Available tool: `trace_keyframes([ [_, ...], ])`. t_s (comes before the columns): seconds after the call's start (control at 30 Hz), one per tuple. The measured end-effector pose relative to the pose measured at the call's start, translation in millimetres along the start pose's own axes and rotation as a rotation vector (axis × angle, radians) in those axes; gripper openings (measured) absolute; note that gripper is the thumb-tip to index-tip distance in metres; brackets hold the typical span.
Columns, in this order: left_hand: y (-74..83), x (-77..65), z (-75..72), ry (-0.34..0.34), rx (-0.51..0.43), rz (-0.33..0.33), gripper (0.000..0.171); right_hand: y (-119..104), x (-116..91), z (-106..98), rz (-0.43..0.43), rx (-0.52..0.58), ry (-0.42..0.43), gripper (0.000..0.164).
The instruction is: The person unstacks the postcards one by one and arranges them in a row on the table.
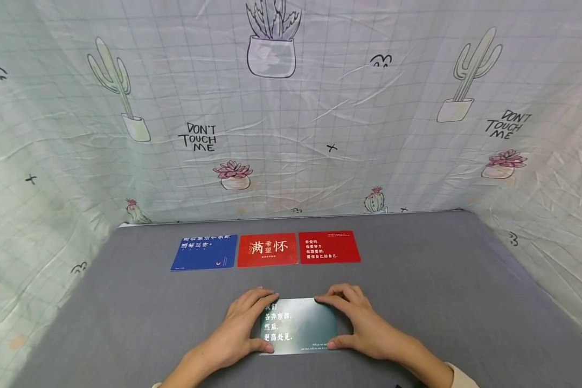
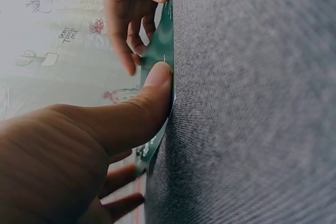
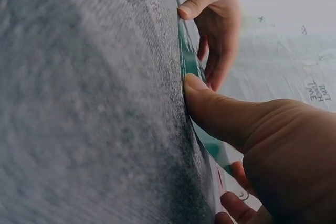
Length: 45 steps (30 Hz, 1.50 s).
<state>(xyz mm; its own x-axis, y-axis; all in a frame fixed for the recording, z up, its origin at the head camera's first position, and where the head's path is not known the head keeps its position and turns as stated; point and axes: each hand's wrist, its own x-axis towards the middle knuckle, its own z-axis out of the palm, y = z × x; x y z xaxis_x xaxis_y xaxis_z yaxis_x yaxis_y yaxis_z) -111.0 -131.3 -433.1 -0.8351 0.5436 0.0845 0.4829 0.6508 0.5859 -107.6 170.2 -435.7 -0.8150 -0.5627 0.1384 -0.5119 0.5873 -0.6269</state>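
Note:
A teal-green postcard (image 1: pixel 300 326) with white lettering lies on the grey table in front of me, its long edges running left to right. My left hand (image 1: pixel 242 328) holds its left end, thumb at the near edge and fingers at the far edge. At the right end, my right hand (image 1: pixel 361 326) grips it the same way. In the left wrist view the left thumb (image 2: pixel 152 93) rests on the near edge of the card. The right thumb (image 3: pixel 210 106) does likewise in the right wrist view. Both hands cover parts of the card's ends.
Beyond the hands, three cards lie in a row: a blue one (image 1: pixel 205 253), an orange-red one (image 1: pixel 268 250) and a red one (image 1: pixel 330 247). A grey cloth-covered table (image 1: pixel 126 323) supports everything. Behind it hangs a pale curtain (image 1: pixel 310 118) printed with cacti.

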Motion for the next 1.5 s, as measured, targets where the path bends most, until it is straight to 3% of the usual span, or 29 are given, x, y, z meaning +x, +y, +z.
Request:
trace_keyframes([
  [0.23, 0.1, -1.6, 0.1, 0.014, 0.009, 0.024, 0.087, -1.8, 0.0, 1.4, -0.062, -0.05, 0.028, 0.081],
  [0.73, 5.6, 0.1, -5.4, 0.038, 0.071, 0.161, 0.108, 0.1, -0.3, 1.1, -0.029, -0.028, 0.014, 0.076],
  [1.07, 2.3, -0.3, -3.1, 0.122, 0.144, 0.238, 0.09, 0.9, -0.6, -1.2, -0.059, -0.035, -0.032, 0.074],
  [1.23, 2.4, 0.7, -4.1, 0.152, 0.134, 0.25, 0.089, -2.3, -1.5, -6.2, -0.035, -0.042, -0.076, 0.083],
  [1.5, 8.8, 2.7, -5.6, 0.199, 0.104, 0.247, 0.088, -4.5, -1.7, -16.0, -0.09, -0.104, -0.069, 0.088],
])
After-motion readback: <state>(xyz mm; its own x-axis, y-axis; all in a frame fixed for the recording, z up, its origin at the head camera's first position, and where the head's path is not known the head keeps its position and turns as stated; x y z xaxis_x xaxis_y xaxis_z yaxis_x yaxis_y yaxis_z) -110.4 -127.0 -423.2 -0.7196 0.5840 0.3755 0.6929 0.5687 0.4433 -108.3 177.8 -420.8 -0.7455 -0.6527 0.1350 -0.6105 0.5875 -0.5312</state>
